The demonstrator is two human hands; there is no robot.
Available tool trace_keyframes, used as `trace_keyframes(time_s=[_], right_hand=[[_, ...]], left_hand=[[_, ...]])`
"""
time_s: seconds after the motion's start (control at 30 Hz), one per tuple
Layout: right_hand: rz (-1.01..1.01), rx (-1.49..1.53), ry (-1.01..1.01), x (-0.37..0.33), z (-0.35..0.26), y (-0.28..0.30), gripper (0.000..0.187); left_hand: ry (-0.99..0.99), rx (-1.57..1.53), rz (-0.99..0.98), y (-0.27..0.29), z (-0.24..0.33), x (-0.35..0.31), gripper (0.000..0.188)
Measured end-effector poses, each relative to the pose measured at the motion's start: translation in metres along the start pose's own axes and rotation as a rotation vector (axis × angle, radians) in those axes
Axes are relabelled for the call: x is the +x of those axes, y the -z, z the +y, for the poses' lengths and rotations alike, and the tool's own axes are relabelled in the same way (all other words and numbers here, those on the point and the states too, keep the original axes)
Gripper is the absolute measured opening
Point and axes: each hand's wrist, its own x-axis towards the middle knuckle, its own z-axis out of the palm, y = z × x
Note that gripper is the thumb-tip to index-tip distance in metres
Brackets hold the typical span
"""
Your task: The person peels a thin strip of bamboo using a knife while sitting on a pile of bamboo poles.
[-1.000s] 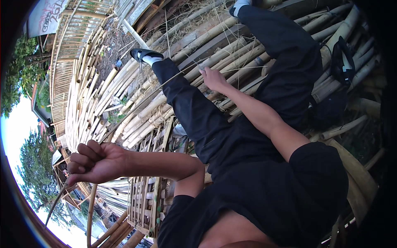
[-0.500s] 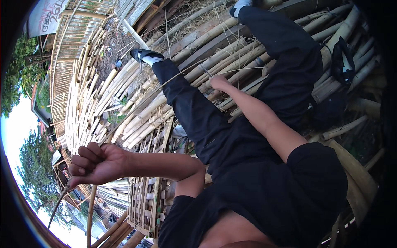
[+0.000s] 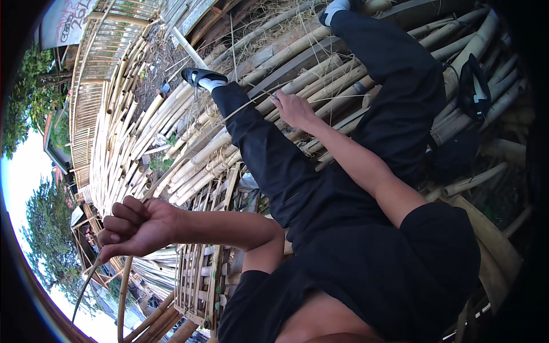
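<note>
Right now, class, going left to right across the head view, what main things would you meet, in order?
Lower green tree → left hand → left foot's black shoe → right hand → black object near the right edge.

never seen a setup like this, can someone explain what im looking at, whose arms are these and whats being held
There is no machine here, just a person's bare hands. The view comes from the left of two wide cameras worn on the head, looking down, so straight edges bend. The left hand is closed around a long thin strip, which runs across the left leg. The right hand, near the strip's far end, holds something small and greyish, too blurred to name. Bamboo poles lie around the legs.
</note>
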Motion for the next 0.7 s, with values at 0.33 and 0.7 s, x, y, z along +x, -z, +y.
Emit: trace_keyframes(time_s=[0.33, 0.7], right_hand=[[0.002, -0.045, -0.021, 0.007, 0.022, -0.008, 0.030], [0.016, -0.068, 0.017, 0.009, 0.019, -0.013, 0.027]], left_hand=[[0.026, -0.063, -0.030, 0.012, -0.005, 0.001, 0.045], [0.051, -0.106, -0.080, 0.027, -0.002, 0.004, 0.045]])
